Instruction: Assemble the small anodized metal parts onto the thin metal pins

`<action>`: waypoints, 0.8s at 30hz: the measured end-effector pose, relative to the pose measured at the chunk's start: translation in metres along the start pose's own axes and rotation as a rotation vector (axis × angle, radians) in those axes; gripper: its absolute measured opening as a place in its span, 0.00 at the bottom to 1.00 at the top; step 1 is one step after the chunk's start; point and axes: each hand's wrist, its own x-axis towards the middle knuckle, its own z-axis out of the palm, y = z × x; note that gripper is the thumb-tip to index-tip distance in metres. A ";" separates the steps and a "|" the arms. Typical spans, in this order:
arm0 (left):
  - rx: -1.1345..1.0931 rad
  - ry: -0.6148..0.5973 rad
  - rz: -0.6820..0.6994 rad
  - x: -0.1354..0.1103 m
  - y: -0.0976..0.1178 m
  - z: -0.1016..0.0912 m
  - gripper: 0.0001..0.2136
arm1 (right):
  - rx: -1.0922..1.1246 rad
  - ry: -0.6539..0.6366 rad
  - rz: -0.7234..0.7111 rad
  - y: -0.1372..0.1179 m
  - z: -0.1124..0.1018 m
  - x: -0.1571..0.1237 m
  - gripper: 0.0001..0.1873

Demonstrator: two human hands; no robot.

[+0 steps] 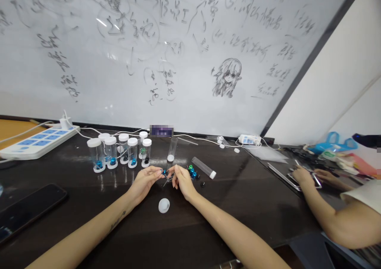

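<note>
Taking the hands as our dial's centre and the whiteboard (184, 82) as twelve, we see our left hand (147, 181) pinching a small blue part (164, 172) at the middle, thin wires (169, 178) below it; our right hand (183, 182) curls close by, though we cannot tell whether its fingertips grip anything. A cluster of capped clear tubes (110, 152) crowds ten o'clock, with a large power strip (41, 140) beyond and a dark phone (32, 207) between eight and nine. One clear tube (173, 146) stands just past twelve; another tube (202, 167) lies between two and three, near blue and green parts (192, 171) at three. A white cap (164, 205) sits at six, in front of our wrists. Farther out, a smaller power strip (249, 139) lies at two, and a co-worker's hands (303, 176) are busy at three, near a blue bag (331, 145). Our tabletop (238, 205) is dark and glossy; black handwriting and a drawn figure (228, 78) cover the board, with a pale wall (330, 78) toward two.
</note>
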 end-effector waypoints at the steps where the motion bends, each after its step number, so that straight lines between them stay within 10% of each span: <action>1: 0.000 -0.001 -0.001 0.000 0.000 0.000 0.07 | 0.001 0.000 -0.003 0.000 0.000 0.000 0.24; 24: 0.004 0.012 0.000 0.001 -0.002 -0.001 0.08 | -0.017 0.012 0.011 0.002 0.000 0.000 0.27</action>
